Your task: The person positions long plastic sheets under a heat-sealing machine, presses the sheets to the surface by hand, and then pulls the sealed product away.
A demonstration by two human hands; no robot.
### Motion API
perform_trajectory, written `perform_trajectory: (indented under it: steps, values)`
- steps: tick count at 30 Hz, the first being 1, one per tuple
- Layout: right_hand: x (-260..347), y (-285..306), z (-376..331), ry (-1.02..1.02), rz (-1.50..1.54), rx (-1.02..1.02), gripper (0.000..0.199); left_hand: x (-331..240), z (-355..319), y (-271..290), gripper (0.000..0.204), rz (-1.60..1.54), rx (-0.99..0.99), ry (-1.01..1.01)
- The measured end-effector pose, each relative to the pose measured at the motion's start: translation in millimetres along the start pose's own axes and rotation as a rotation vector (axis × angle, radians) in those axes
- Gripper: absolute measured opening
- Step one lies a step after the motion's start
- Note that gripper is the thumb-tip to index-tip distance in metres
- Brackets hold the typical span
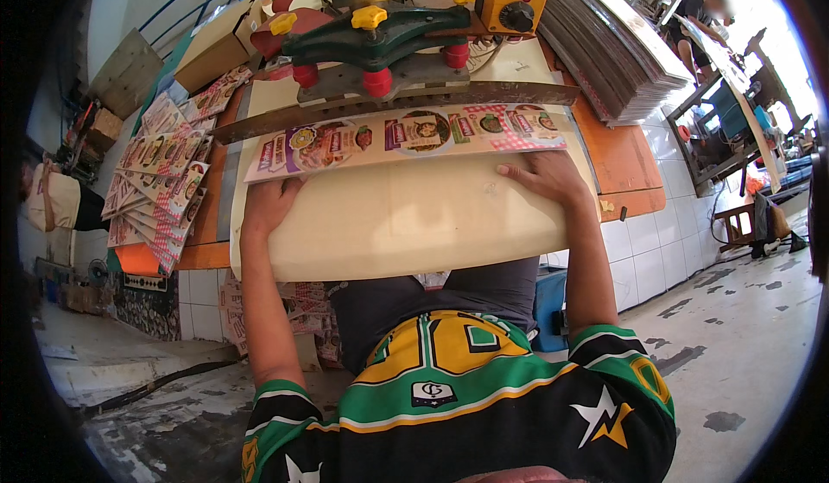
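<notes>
A long printed card sheet (406, 135) with food pictures lies across a cream board (414, 215), its far edge close to a brown metal bar (397, 107). My left hand (273, 203) is at the sheet's near left corner, and my right hand (553, 176) is at its near right end. Both hands close on the near edge; the thumbs show in front of it while most fingers are hidden by the sheet. Above the bar stands a dark green press head (380, 34) with yellow knobs and red feet.
Cut printed cards (160, 172) lie piled on the orange table (617, 172) at the left. Far right, a tall stack of long sheets (596, 42) stands beside a yellow control box (512, 3) with a black dial. Two other people (65, 198) are in the background.
</notes>
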State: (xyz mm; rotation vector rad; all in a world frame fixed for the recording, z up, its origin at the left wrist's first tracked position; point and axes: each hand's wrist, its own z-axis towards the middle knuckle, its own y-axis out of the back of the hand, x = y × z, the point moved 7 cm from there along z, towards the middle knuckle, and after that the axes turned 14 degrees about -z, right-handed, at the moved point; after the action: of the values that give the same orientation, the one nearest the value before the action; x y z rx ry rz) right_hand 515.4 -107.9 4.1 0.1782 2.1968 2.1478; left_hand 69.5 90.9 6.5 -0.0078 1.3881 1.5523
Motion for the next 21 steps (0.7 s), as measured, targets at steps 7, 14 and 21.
perform_trajectory:
  steps: [7, 14, 21]
  values:
    - [9, 15, -5, 0.099, 0.020, -0.215, 0.082, -3, -1, -1, 0.052, 0.082, 0.014, 0.068]
    - [6, 10, -3, 0.004, 0.028, -0.018, 0.083, 4, 0, -1, 0.052, -0.057, 0.057, 0.043]
    - [11, 23, -6, 0.110, 0.002, -0.280, 0.081, -6, 0, 0, 0.050, 0.150, 0.045, 0.062]
